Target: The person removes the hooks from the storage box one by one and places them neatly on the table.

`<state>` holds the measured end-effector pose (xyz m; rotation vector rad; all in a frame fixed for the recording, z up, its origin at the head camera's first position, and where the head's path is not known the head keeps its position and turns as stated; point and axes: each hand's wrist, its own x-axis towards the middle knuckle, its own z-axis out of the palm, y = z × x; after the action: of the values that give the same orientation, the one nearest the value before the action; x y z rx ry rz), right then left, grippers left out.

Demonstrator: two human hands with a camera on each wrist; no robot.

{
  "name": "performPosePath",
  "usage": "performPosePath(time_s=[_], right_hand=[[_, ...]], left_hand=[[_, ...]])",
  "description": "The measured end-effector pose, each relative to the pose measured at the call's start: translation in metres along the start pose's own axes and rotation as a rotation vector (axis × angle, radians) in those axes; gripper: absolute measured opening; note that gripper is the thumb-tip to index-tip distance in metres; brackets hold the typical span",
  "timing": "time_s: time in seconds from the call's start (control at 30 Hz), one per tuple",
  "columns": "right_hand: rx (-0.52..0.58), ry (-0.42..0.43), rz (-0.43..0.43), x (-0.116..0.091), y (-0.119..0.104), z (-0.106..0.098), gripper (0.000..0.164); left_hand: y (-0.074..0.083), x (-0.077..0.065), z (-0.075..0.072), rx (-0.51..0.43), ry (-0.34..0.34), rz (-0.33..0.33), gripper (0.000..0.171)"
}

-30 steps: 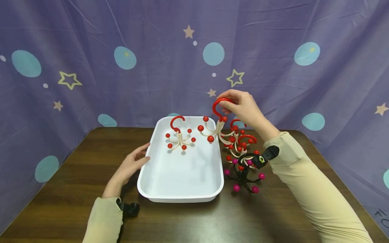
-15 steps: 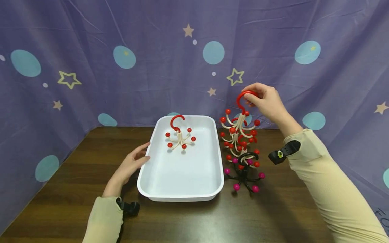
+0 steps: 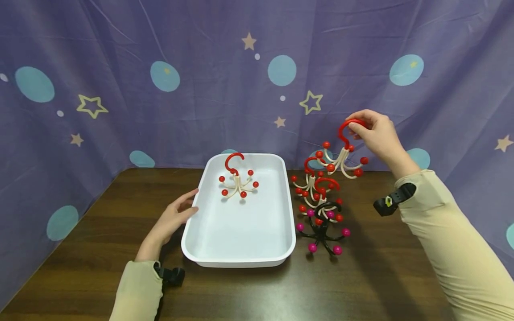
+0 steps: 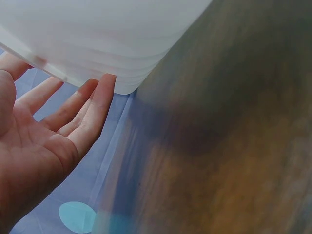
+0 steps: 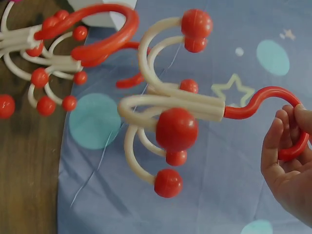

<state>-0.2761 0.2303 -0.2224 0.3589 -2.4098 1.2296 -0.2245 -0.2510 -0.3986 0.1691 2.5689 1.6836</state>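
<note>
By its red hook my right hand (image 3: 377, 133) pinches a cream hanger (image 3: 343, 155) whose curved arms end in red balls. It hangs upright in the air, right of the tray and above the table. The right wrist view shows thumb and fingers on the hook's curve. At the left side of a white tray (image 3: 241, 236) is my left hand (image 3: 170, 219), fingers loosely extended with the tips at the rim. In the left wrist view those fingers (image 4: 102, 100) lie along the tray's outer wall. A matching hanger (image 3: 238, 182) stands inside the tray, toward the back.
Right of the tray, two more red-and-cream hangers (image 3: 312, 183) stand close together, overlapping in the head view. In front of them is a black hanger (image 3: 322, 229) with magenta balls. Behind the brown wooden table (image 3: 249, 294) hangs a purple curtain (image 3: 209, 111).
My right hand has carried the hanger rightward, from over the tray's right rim past the hangers on the table. The left hand and tray have stayed put.
</note>
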Motion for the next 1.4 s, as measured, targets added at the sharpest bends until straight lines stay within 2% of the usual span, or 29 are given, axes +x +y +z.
performPosePath(time_s=[0.27, 0.67, 1.17, 1.4], right_hand=[[-0.125, 0.024, 0.055, -0.005, 0.024, -0.003, 0.024], [-0.222, -0.002, 0.123, -0.014, 0.049, -0.002, 0.026], [-0.282, -0.026, 0.147, -0.024, 0.085, 0.012, 0.025], [-0.277, -0.021, 0.147, -0.025, 0.099, 0.019, 0.026]], left_hand=[[-0.001, -0.001, 0.000, -0.004, 0.000, -0.008, 0.056], [-0.001, -0.002, -0.001, -0.004, -0.001, -0.005, 0.056], [0.000, -0.002, 0.000, -0.017, -0.006, -0.001, 0.056], [0.000, -0.001, 0.000, -0.024, -0.008, 0.008, 0.056]])
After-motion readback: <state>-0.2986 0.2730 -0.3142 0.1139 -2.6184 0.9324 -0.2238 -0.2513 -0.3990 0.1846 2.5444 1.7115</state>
